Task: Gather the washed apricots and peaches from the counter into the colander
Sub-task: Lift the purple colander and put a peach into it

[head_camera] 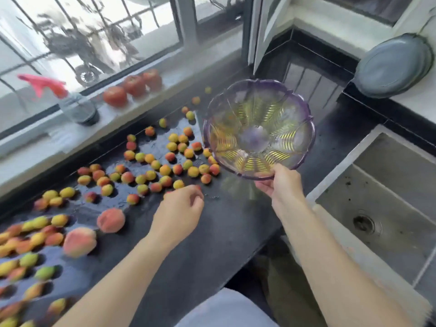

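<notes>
Head view: wet black desk strewn with apricots left and far; two peaches near left. Tomatoes and spray bottle along far sill, steel sink at right. Colander held above desk, tilted, open mouth facing camera, empty. Right hand grip pinching its near rim. Left hand grip curled over desk among apricots; contents unclear.
</notes>
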{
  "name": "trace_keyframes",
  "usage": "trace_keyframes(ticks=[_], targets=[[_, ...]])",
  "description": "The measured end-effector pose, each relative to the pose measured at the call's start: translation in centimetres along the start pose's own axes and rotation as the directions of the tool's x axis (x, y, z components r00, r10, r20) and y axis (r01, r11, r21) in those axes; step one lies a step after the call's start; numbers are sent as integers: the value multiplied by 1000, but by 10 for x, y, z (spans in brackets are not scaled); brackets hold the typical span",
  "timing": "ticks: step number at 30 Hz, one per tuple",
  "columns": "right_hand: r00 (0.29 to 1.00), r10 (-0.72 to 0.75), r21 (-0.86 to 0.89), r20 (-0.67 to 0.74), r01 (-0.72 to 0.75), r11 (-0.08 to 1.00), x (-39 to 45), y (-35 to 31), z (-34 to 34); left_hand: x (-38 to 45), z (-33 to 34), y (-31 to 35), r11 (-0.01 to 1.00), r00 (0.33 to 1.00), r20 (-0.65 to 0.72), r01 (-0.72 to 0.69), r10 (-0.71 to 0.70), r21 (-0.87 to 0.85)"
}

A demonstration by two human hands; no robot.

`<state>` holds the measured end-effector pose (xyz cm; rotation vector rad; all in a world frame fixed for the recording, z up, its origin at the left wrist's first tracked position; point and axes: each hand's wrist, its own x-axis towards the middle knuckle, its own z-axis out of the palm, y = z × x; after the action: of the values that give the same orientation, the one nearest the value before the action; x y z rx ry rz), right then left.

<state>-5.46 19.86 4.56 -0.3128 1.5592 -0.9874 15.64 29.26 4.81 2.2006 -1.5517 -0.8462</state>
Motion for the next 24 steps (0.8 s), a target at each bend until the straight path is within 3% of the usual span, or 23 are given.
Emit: trace_keyframes(ticks=[5, 7, 9, 11, 13, 15, 18, 21, 24], targets=[[981, 110, -123, 159, -90, 988, -102, 101, 27, -89, -43, -103, 984, 992, -35, 117, -123, -137], [964, 159, -218, 214, -112, 970, -125, 133, 36, -115, -55, -140, 933, 969, -50, 217, -241, -288], [944, 201, -333, 263, -107, 937, -143, 161, 45, -139, -64, -169, 766, 905, -61, 319, -421, -558], [922, 231, -447, 310, -73, 892, -155, 182, 51, -163, -70, -188, 503, 814, -5, 354, -581, -788], [901, 266, -539, 343, -43, 841, -167, 199, 58, -190, -69, -198, 243, 742, 118, 359, -660, -901], [870, 303, -609, 388, -5, 793, -181, 213, 65, -218, -61, -204, 80, 714, 196, 333, -672, -939], [821, 348, -692, 453, 78, 717, -199, 234, 71, -249, -41, -212, -80, 708, 210, 212, -675, -974], [752, 441, -773, 491, 143, 618, -208, 250, 65, -272, -27, -227, -153, 668, 178, 97, -722, -984], [664, 580, -839, 472, 135, 528, -210, 252, 57, -296, -16, -244, -184, 648, 201, 96, -735, -978]])
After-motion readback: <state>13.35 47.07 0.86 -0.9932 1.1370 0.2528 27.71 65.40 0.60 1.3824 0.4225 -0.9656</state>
